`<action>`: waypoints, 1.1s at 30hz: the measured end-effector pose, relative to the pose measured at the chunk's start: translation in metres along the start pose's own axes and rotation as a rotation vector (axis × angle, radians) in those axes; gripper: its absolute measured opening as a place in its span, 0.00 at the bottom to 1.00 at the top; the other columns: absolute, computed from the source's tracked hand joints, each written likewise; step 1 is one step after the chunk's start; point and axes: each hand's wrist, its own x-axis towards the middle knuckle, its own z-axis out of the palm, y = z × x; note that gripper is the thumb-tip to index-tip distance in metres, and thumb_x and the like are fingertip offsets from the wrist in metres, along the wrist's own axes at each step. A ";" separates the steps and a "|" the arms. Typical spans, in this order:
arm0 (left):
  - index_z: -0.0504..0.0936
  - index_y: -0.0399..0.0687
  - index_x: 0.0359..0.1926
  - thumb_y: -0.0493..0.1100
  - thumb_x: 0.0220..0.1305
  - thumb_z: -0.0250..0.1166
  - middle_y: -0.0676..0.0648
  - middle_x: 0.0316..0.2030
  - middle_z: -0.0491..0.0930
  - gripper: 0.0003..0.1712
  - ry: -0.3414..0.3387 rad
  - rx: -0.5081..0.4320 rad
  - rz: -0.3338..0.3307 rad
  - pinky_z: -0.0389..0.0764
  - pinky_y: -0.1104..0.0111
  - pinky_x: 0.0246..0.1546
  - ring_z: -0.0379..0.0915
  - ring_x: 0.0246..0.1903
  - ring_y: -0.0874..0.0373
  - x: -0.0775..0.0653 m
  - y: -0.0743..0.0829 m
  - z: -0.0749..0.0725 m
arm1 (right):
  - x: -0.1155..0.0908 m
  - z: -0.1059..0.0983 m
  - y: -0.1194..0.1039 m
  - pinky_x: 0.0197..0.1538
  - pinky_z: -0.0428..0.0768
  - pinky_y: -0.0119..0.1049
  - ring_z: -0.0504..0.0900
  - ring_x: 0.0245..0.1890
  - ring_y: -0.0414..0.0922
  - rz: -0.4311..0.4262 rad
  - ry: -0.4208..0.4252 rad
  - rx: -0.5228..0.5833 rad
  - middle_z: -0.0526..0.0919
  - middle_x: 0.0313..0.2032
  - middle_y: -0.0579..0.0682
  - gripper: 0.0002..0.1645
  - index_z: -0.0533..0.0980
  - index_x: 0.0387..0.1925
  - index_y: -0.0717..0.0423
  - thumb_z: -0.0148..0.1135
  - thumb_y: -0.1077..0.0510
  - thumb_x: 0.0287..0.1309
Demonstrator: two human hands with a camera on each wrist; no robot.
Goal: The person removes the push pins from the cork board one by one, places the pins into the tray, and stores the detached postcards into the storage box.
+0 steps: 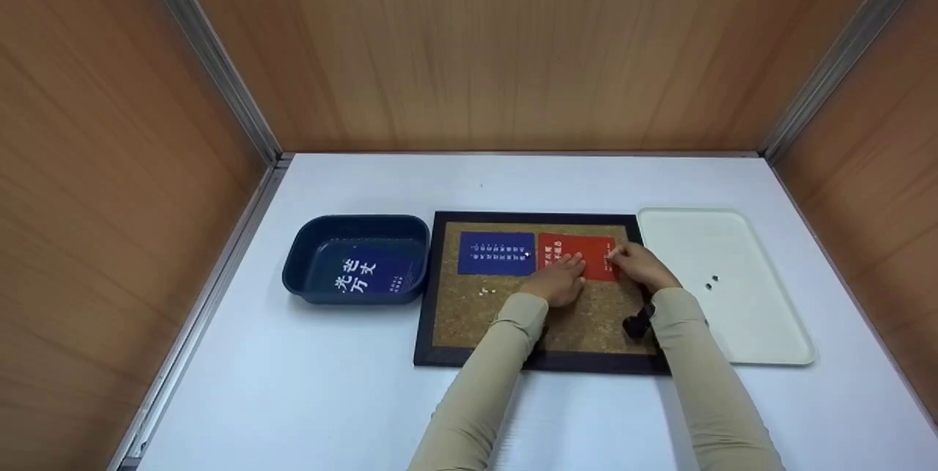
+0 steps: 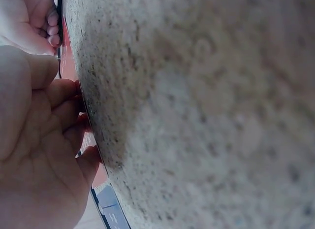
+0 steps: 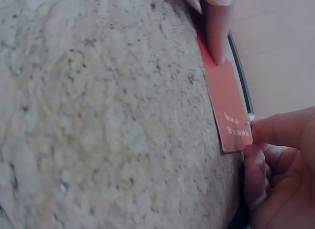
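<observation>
Left hand (image 1: 555, 282) lays extended fingers on the red card (image 1: 584, 245), likely steadying it; right hand (image 1: 645, 267) pinches a small pin (image 3: 249, 119) at its right edge, presumably for fastening. Card lies on the cork board (image 1: 487, 321), just beside a blue card (image 1: 496, 253), apparently for alignment.

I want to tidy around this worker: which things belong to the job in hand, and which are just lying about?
In the job, it seems:
red card, under the left hand
small shiny piece at the right hand
corkboard
blue card on it

Lying by, perhaps for later:
bin and its navy card
tray and its two dark bits
</observation>
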 end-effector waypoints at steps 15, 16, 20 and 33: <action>0.51 0.50 0.75 0.49 0.78 0.35 0.51 0.76 0.45 0.29 -0.014 -0.013 0.016 0.47 0.68 0.75 0.39 0.76 0.56 0.000 -0.001 -0.002 | -0.005 -0.001 0.005 0.53 0.72 0.40 0.71 0.52 0.52 0.043 0.030 0.080 0.73 0.55 0.62 0.19 0.73 0.47 0.64 0.50 0.51 0.70; 0.52 0.50 0.75 0.49 0.78 0.35 0.51 0.76 0.45 0.29 -0.015 -0.013 0.014 0.47 0.68 0.75 0.39 0.76 0.57 0.000 -0.001 -0.002 | -0.006 -0.001 0.005 0.54 0.72 0.40 0.71 0.53 0.52 0.043 0.032 0.082 0.73 0.56 0.63 0.19 0.73 0.48 0.64 0.50 0.51 0.70; 0.52 0.50 0.75 0.49 0.78 0.35 0.52 0.76 0.45 0.29 -0.021 -0.011 0.009 0.46 0.68 0.75 0.39 0.76 0.57 0.000 0.000 -0.002 | -0.008 0.000 0.006 0.54 0.72 0.40 0.70 0.54 0.53 0.026 0.040 0.081 0.72 0.56 0.63 0.20 0.73 0.48 0.65 0.50 0.51 0.70; 0.51 0.51 0.75 0.50 0.78 0.34 0.51 0.76 0.44 0.29 -0.039 -0.044 0.017 0.45 0.66 0.76 0.37 0.76 0.56 0.001 -0.003 -0.002 | -0.013 -0.007 0.010 0.43 0.77 0.33 0.76 0.41 0.44 -0.024 0.033 0.166 0.77 0.48 0.60 0.21 0.72 0.51 0.68 0.48 0.54 0.70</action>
